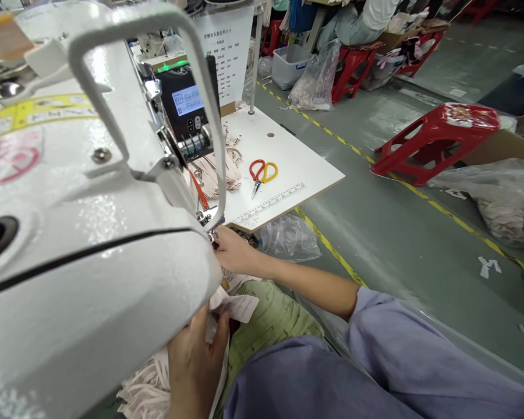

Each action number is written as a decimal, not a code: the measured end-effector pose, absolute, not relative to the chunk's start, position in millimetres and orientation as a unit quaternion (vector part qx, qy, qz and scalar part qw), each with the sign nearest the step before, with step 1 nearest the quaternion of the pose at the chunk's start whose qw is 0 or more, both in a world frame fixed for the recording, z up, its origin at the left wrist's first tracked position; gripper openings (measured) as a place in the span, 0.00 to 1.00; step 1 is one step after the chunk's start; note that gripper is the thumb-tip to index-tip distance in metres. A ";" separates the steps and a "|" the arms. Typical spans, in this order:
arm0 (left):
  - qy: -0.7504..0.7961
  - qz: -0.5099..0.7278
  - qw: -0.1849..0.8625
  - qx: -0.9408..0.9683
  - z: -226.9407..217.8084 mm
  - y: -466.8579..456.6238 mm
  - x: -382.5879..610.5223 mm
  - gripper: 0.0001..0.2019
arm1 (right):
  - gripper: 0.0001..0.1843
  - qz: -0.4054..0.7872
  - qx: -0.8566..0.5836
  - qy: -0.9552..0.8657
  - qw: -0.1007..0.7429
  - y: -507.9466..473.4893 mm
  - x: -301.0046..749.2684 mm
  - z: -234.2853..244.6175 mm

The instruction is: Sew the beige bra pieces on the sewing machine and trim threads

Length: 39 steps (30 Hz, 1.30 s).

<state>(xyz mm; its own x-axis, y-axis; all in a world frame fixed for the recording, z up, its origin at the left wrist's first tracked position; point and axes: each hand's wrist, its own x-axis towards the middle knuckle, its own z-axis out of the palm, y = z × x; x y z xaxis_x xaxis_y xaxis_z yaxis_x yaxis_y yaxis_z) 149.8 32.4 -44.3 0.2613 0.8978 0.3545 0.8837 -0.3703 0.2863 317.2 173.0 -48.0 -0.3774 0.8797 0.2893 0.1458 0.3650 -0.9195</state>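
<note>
A white sewing machine (113,302) fills the left side and hides part of both hands. Below its head, my left hand (195,355) is closed on a pale fabric piece (241,307), pinching it between thumb and fingers. My right hand (236,251) reaches in beside the needle end of the machine; its fingertips are hidden behind the head, so what it grips does not show. Green patterned cloth (268,320) lies over the lap under the hands. A bundle of pale strips (146,387) hangs beside my left wrist.
On the white table (305,157) lie scissors (262,174) with red and yellow handles, a printed ruler scale and more pale strips (218,174). A control panel (190,105) is lit. Red stools (436,139), plastic bags and a seated person (358,29) are beyond.
</note>
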 end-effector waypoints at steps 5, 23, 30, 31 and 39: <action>0.559 0.233 0.004 0.796 -46.4 33.5 149.7 0.26 | 0.04 0.412 -0.347 -0.726 0.428 173.7 318.2 -47.3; 0.554 0.227 -0.031 0.800 -41.7 30.3 141.2 0.24 | 0.07 0.430 -0.370 -0.643 0.514 162.8 325.3 -55.2; 0.560 0.235 -0.022 0.794 -34.3 29.9 138.7 0.23 | 0.09 0.446 -0.388 -0.620 0.516 156.6 339.2 -64.7; 0.558 0.238 -0.024 0.795 -34.4 30.3 138.9 0.23 | 0.09 0.446 -0.390 -0.620 0.515 156.4 339.9 -65.3; 0.550 0.247 0.005 0.798 -39.8 34.5 143.6 0.23 | 0.07 0.451 -0.382 -0.620 0.516 152.6 339.6 -63.2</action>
